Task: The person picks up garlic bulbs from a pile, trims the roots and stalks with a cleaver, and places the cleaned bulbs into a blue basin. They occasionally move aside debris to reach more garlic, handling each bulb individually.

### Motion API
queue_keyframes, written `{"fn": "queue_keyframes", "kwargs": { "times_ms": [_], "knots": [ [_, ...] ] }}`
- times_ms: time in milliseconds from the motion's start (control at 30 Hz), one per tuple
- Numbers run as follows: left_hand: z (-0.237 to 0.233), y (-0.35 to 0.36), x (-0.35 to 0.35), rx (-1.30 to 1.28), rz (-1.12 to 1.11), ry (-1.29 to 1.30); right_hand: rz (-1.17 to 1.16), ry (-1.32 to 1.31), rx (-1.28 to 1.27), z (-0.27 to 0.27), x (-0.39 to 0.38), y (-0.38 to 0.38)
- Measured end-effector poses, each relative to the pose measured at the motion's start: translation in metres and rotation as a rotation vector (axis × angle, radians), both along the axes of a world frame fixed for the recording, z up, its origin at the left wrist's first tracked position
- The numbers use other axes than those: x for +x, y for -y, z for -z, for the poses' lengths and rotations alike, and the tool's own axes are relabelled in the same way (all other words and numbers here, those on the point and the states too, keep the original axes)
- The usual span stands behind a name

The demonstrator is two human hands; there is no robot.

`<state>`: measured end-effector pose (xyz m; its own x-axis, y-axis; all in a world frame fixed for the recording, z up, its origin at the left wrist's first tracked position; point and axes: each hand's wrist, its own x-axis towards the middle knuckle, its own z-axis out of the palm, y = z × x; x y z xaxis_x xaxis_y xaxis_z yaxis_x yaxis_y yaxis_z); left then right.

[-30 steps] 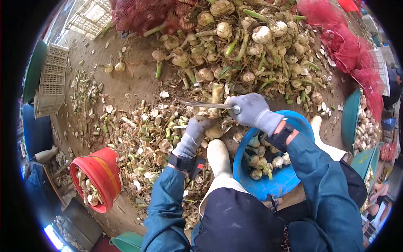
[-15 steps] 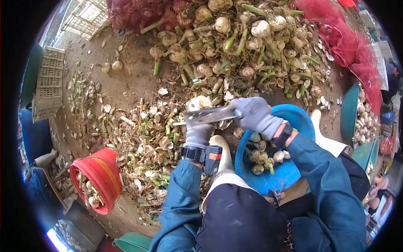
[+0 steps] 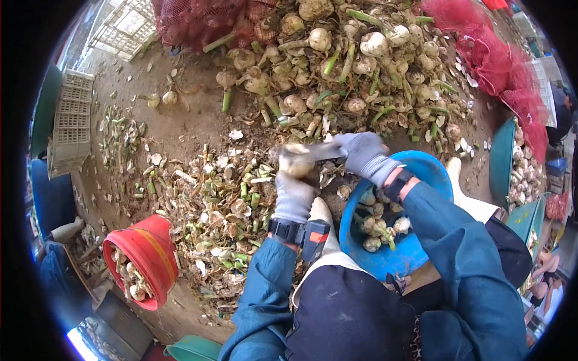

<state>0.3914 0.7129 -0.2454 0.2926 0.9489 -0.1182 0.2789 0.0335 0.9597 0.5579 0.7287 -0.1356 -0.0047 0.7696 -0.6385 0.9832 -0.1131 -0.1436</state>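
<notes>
My left hand (image 3: 294, 198), in a grey-white glove, is closed around a garlic bulb (image 3: 297, 167). My right hand (image 3: 364, 157), gloved too, grips a knife (image 3: 324, 151). The blade lies across the upper side of the bulb and is smeared by motion; its handle is hidden in my fist. To the right, below my right hand, a blue basin (image 3: 391, 262) contains several trimmed garlic bulbs (image 3: 402, 225). Cut stalks and peel (image 3: 223, 210) litter the ground left of my left hand.
Ahead rises a large garlic heap (image 3: 355, 66), with red mesh sacks (image 3: 205, 21) beside it. A tilted red bucket (image 3: 147, 256) holding garlic pieces stands at left. White plastic crates (image 3: 72, 117) line the left side; a green tub (image 3: 501, 159) is at right.
The left hand has shifted slightly right and turned, showing more of the bulb. The knife has moved up and right along the bulb's top, with the right hand still gripping it.
</notes>
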Motion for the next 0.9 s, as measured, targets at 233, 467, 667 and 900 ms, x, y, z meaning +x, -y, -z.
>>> {"fn": "queue_keyframes", "kwargs": {
  "times_ms": [233,467,667,900],
  "knots": [
    [-0.12,-0.035,0.023,-0.535,1.036,0.084,0.43,0.123,0.179,0.001,0.085,0.025],
    [-0.057,-0.152,0.067,0.017,0.482,-1.08,0.563,0.049,0.071,-0.001,0.072,0.039],
    [-0.051,-0.112,0.006,-0.748,0.251,-0.014,0.486,-0.025,0.053,-0.006,0.072,0.047],
    [-0.04,-0.03,-0.027,-0.958,0.001,0.575,0.104,-0.181,0.205,-0.004,0.011,0.014]
  ]
}}
